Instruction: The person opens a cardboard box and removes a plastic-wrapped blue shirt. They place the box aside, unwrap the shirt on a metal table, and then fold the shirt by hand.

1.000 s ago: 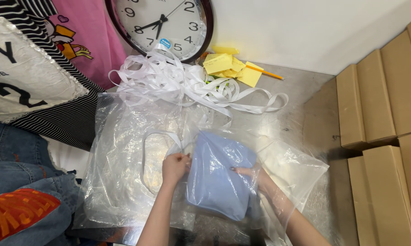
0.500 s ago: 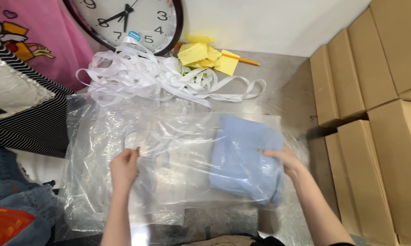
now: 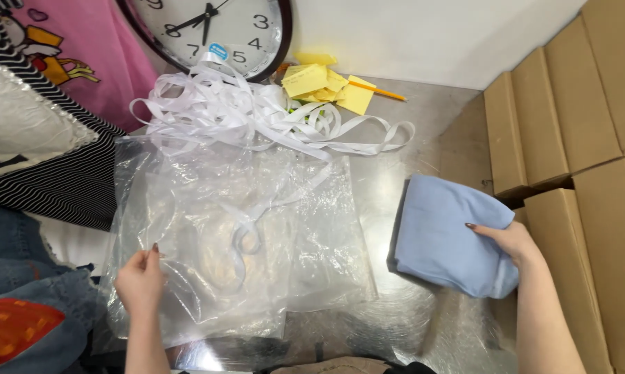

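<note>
Currently left hand pinches the near-left edge of the clear bags, which lie flat mid-surface. Right hand grips the folded blue cloth, fingers closed over its top edge; cloth sits right of the bags, touching the surface, just beside the cartons. White ribbon is piled behind the bags, with yellow notes and a clock beyond.

Perhaps a packing workshop: cardboard boxes, bags.
</note>
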